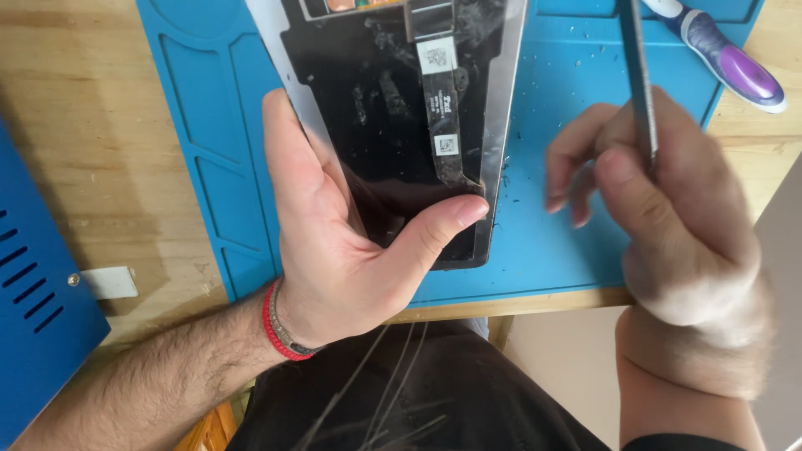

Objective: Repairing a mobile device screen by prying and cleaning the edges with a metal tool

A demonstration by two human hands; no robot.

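Left hand (pixel 351 250) clamps the lower end of a phone panel (pixel 393 125) above the blue mat (pixel 568 242); right hand (pixel 668 209), blurred, pinches a thin metal tool (pixel 639 75). A slip could probably tear the ribbon cable (pixel 440 117) or crack the panel.

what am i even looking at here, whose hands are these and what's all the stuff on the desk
This is one picture from a camera worn on a person's head, looking down at their own two bare hands. There is no machine.

The left hand holds a flat dark panel, a screen or tablet part seen from its back, with a black ribbon cable running down it; the thumb presses its lower edge. The right hand, blurred, pinches a thin metal tool.

Underneath lies a blue work mat on a wooden table. A white and purple handle rests top right, and a blue metal box sits at left.
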